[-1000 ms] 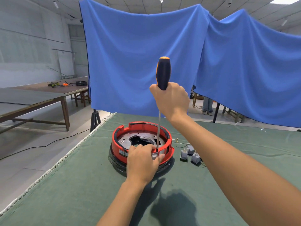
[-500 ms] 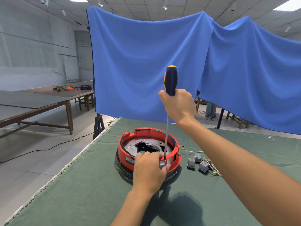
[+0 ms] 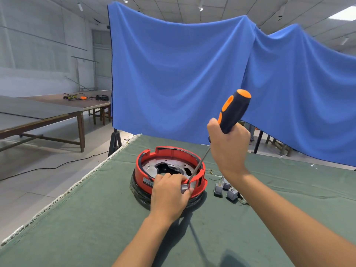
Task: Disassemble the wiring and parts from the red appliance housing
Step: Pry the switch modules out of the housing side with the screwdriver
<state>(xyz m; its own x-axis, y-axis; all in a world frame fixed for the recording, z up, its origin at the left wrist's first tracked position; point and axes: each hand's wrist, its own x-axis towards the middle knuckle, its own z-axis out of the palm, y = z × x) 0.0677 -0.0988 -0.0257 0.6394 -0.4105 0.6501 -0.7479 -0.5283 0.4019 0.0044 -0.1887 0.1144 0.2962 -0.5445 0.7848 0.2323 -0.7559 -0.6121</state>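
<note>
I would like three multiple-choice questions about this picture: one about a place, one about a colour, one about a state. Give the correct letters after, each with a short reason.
1. Where do the small grey parts lie?
A. inside the housing
B. on the green cloth, right of the housing
C. on the far table

2. What colours has the screwdriver handle?
A. black and orange
B. all red
C. green and white

3. How does the screwdriver stand?
A. flat on the cloth
B. upright
C. tilted, tip down at the housing rim

Answers: B, they rest on the green cloth beside the red housing. A, the handle shows both colours. C, the right hand holds it slanted, tip near the left hand.
</note>
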